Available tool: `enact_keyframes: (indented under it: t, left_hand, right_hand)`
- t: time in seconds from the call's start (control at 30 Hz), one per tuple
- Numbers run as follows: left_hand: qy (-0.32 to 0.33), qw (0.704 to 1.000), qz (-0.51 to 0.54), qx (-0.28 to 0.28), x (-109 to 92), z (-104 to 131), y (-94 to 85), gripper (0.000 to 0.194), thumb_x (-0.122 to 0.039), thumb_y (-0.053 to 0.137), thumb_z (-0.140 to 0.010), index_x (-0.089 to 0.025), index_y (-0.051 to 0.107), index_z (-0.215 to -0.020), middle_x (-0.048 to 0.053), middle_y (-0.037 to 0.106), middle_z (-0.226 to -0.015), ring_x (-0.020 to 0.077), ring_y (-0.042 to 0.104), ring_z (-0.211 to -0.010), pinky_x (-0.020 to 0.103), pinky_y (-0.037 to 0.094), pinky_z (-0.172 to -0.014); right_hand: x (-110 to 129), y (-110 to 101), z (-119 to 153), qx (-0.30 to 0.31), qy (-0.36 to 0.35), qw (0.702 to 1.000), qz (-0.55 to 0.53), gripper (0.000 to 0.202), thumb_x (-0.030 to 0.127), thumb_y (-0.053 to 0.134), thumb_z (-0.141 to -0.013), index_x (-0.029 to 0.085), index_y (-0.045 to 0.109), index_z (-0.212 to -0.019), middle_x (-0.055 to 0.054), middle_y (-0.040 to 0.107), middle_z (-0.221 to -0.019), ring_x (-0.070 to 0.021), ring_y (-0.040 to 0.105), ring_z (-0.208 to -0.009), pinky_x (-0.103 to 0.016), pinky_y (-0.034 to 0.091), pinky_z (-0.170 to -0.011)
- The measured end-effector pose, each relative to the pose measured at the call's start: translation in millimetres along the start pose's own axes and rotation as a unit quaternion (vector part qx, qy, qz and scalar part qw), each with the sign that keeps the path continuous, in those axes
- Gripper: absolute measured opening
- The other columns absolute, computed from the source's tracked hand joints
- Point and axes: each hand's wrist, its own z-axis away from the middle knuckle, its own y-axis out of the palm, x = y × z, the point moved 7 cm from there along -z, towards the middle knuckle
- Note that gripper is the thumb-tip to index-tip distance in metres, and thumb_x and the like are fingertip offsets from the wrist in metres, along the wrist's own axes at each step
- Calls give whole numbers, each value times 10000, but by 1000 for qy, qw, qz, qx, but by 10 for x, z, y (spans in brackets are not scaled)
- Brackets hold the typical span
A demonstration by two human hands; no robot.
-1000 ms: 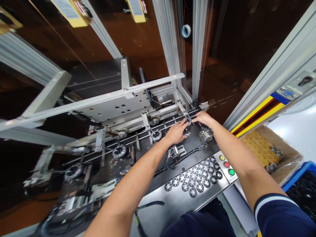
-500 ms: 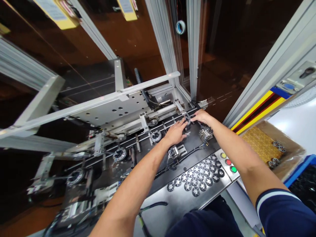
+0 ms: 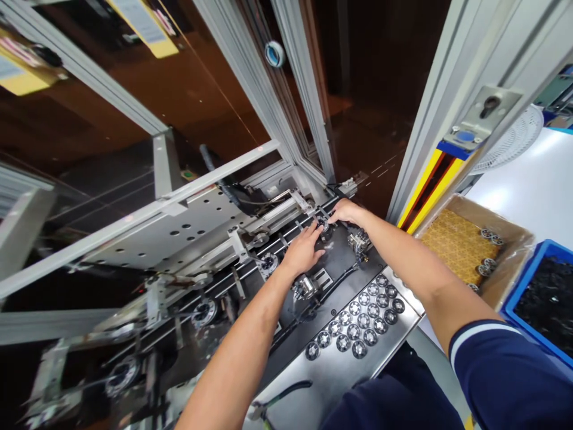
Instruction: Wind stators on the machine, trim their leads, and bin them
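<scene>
A small round spoked part (image 3: 321,226) sits in the fixture at the right end of the machine's rail. My left hand (image 3: 303,252) lies over its left side, fingers stretched towards it and fingertips at its edge, the thumb apart. From the right, my right hand (image 3: 347,211) reaches the same spot. Its thumb and fingers are bent together beside the part, and what lies between them is hidden. Left of my hands, similar round pieces (image 3: 268,263) sit in further stations along the rail. Several loose black-and-silver discs (image 3: 353,332) lie in rows on the steel ledge nearer to me.
A tool with dark curved handles (image 3: 290,389) lies on the ledge. At right stand a cardboard box (image 3: 514,242) with a few discs on yellow-brown packing and a blue bin (image 3: 514,298) of dark pieces. Metal posts (image 3: 308,89) and a crossbar (image 3: 188,190) frame the machine.
The view has swung right, so the machine appears further left and more of the blue bin shows. Both hands remain at the same round part.
</scene>
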Motion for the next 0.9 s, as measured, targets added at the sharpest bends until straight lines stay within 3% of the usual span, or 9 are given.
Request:
enact_keyframes:
  t: [0.2,0.37,0.47,0.57,0.7,0.83,0.9]
  left_hand:
    - [-8,1000,-12,6,-43,15,-24,728,-293,675,-878,-139,389,-1529,209,317,-1659,342,388,-1506,489,395,-1207]
    - [-32,999,-29,28,-75,11,-58,762,-266,694,-856,-167,368,-1539,185,302,-1672,336,463,-1461,450,447,-1167]
    - [-39,997,-44,53,-101,16,-110,819,-279,728,-824,-191,355,-1547,173,286,-1680,327,480,-1450,422,466,-1141]
    - [-43,994,-67,73,-188,45,-184,855,-329,731,-827,-193,322,-1566,187,252,-1690,340,486,-1443,415,471,-1124]
    - [-28,990,-100,98,-444,13,-217,735,-325,677,-892,-194,373,-1548,185,289,-1680,337,590,-1340,411,490,-1090]
    - [-12,981,-129,147,-640,-142,-139,606,-340,714,-900,-202,500,-1451,162,469,-1560,309,628,-1236,501,527,-1033]
    - [-18,976,-142,164,-664,-205,-101,463,-351,667,-945,-188,565,-1367,133,568,-1438,287,629,-1200,525,546,-995]
  right_hand:
    - [38,-19,37,-27,-18,999,-8,350,376,646,-982,155,622,-1252,-87,651,-1241,-237,672,-1057,-430,597,-890]
    - [244,-246,156,-72,-40,997,5,296,343,665,-973,143,649,-1190,-78,677,-1189,-226,684,-1031,-427,600,-886]
    - [454,-486,488,-113,-95,989,-5,297,235,772,-880,108,683,-1132,-91,712,-1160,-222,689,-1068,-407,567,-971]
    - [498,-665,1123,-151,-175,973,-28,348,179,776,-847,129,687,-1179,-76,720,-1210,-195,676,-1132,-330,539,-1014]
    - [81,-720,2103,-231,-277,930,-68,261,260,705,-890,192,706,-1142,-84,711,-1238,-223,679,-1108,-375,596,-908]
    - [-735,-543,2621,-252,-223,940,-61,247,373,655,-929,201,727,-1091,-107,724,-1215,-206,715,-885,-384,620,-821]
    - [-1155,-458,2759,-254,-189,948,-41,280,419,647,-937,202,734,-1091,-116,729,-1214,-221,723,-914,-382,616,-850]
